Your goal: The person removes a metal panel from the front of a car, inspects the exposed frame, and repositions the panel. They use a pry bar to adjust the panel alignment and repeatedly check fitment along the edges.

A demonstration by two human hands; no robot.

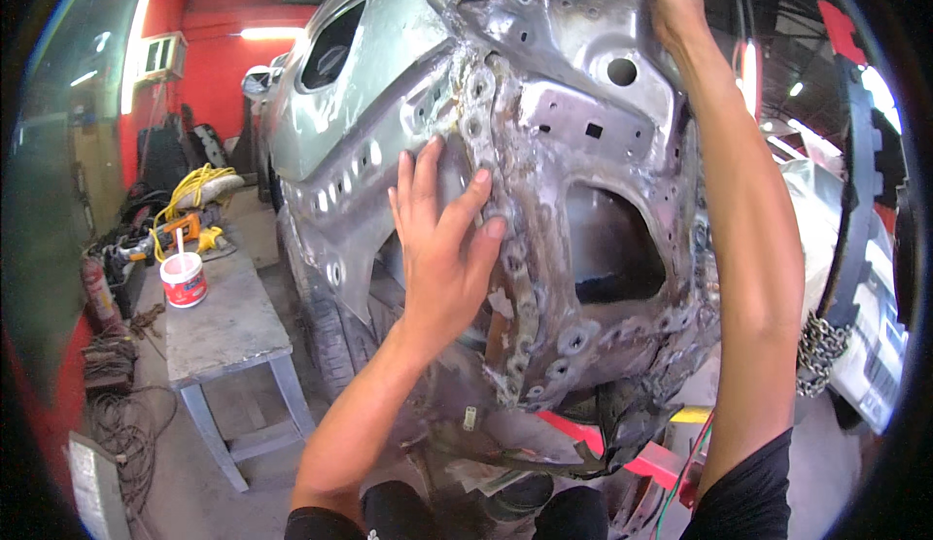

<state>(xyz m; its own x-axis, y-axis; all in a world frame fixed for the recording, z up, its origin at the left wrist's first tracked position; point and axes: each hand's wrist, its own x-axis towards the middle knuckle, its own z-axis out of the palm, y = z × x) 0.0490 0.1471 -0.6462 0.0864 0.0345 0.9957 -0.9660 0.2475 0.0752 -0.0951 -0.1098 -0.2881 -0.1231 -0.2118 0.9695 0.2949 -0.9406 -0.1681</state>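
A bare metal car body shell (573, 122) fills the middle, with rough welded seams, bolt holes and a large dark opening at lower right. My left hand (437, 219) rests on the panel just left of the central seam (507, 258), its fingers spread. My right hand (675, 0) is raised to the top right of the shell, fingers curled round something dark at the frame's upper edge that I cannot make out. My right forearm crosses in front of the shell's right side.
A grey bench (224, 326) at left bears a red-and-white tub (183, 287); yellow cable (194, 190), tools and an extinguisher (99, 297) are nearby. A red stand (653, 462) sits below the shell. A chain (821, 355) hangs on a dark post at right. Cords lie on the floor.
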